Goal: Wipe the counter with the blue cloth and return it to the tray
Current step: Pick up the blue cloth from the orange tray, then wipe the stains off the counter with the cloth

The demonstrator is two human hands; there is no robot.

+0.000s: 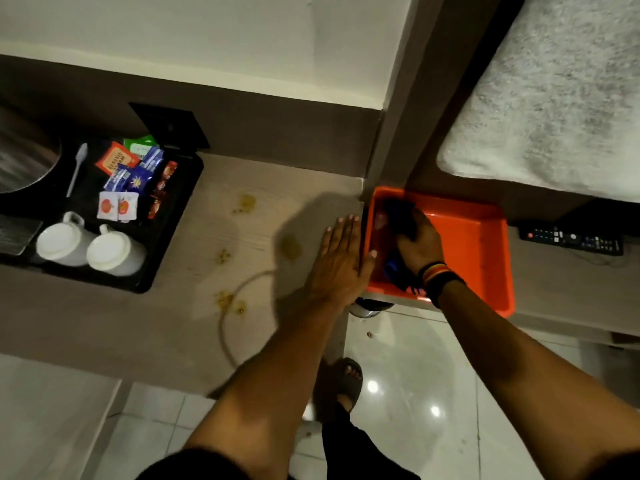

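An orange tray (pixel 481 237) sits on a lower ledge to the right of the light wooden counter (pixel 214 237). Inside the tray's left half lies the blue cloth (pixel 398 216), dark and bunched. My right hand (pixel 420 242) is down in the tray with its fingers closed over the cloth. My left hand (pixel 341 258) lies flat on the counter's right end, fingers spread, its thumb touching the tray's left wall. Yellow-brown stains (pixel 227 301) and a ring mark dot the counter between the two trays.
A black tray (pixel 173 237) at the left holds two white cups (pixel 93 245), a spoon and several sachets, with a kettle beside it. A remote control (pixel 571 240) lies right of the orange tray. A bed corner is at upper right. Tiled floor and my sandalled foot show below.
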